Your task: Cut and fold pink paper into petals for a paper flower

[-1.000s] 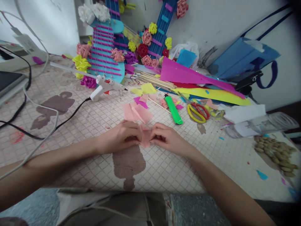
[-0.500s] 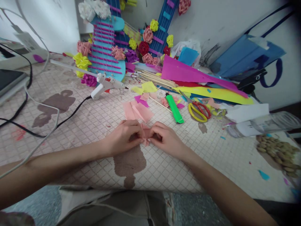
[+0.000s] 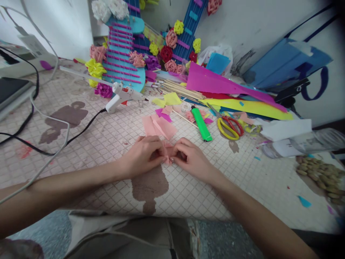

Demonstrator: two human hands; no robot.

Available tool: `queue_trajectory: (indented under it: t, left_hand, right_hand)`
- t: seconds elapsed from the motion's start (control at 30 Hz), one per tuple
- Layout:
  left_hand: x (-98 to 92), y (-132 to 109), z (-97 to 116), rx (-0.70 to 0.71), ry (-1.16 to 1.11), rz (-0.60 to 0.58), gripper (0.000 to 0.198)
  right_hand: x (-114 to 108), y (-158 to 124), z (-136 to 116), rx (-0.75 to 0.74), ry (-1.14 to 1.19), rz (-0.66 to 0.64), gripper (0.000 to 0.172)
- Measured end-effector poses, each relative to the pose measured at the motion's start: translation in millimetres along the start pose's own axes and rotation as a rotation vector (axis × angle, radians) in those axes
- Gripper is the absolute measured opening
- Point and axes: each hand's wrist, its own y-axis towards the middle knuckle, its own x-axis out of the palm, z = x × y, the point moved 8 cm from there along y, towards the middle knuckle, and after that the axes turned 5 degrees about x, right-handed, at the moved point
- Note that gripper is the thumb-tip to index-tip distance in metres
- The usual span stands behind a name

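While both hands are pinching, we are recording a small pink paper piece

As we are looking down at the near part of the tabletop [image 3: 199, 201], the left hand [image 3: 147, 153] and the right hand [image 3: 192, 158] are facing each other across the pink paper piece [image 3: 168, 150]. The left thumb and fingers are gripping its left side; the right thumb and fingers are gripping its right side. The piece is sitting between the two sets of fingertips, showing creases along its near edge. We are not managing to tell whether it is touching the cloth.

Just beyond it, loose pink sheets [image 3: 157, 126] are lying partly overlapped. We are noting a green cutter [image 3: 201, 124] lying beyond the right hand, and scissors [image 3: 230, 126] with yellow and red handles lying to its right. A white glue gun [image 3: 122, 95] is lying farther back on the left, its black cord trailing leftward. Behind these, wooden sticks [image 3: 182, 90] are lying bundled beside a magenta sheet [image 3: 212, 80], and a light-blue panel [image 3: 122, 54] is bearing magenta bars and paper flowers. We are seeing a dark stain [image 3: 151, 183] spreading below the left hand.
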Motion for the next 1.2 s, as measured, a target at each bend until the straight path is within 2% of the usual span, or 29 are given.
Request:
queue_trajectory:
  t: [0.27,0.43,0.77,0.93,1.2]
  left_hand:
    - [1.4,-0.6,-2.7,0.029,-0.099,-0.107,0.008]
    - [1.0,-2.2,-5.1,0.040,-0.103,-0.145,0.009]
    - [2.5,-0.5,-1.6,-0.029,0.022,-0.060,0.006]
    - [3.4,-0.5,-2.1,-0.045,0.073,-0.013,0.007]
    - [4.2,-0.8,-4.2,-0.056,0.098,0.002,0.009]
  right_hand:
    - [-3.4,-1.8,-2.5,-0.102,0.069,-0.143,0.013]
    - [-5.1,-1.5,-2.3,-0.105,0.063,-0.160,0.013]
    - [-1.1,1.0,2.7,-0.038,0.001,-0.037,0.010]
    - [-1.0,0.1,2.3,0.005,-0.018,-0.017,0.010]
    - [-0.6,1.1,0.5,-0.023,-0.026,-0.017,0.008]
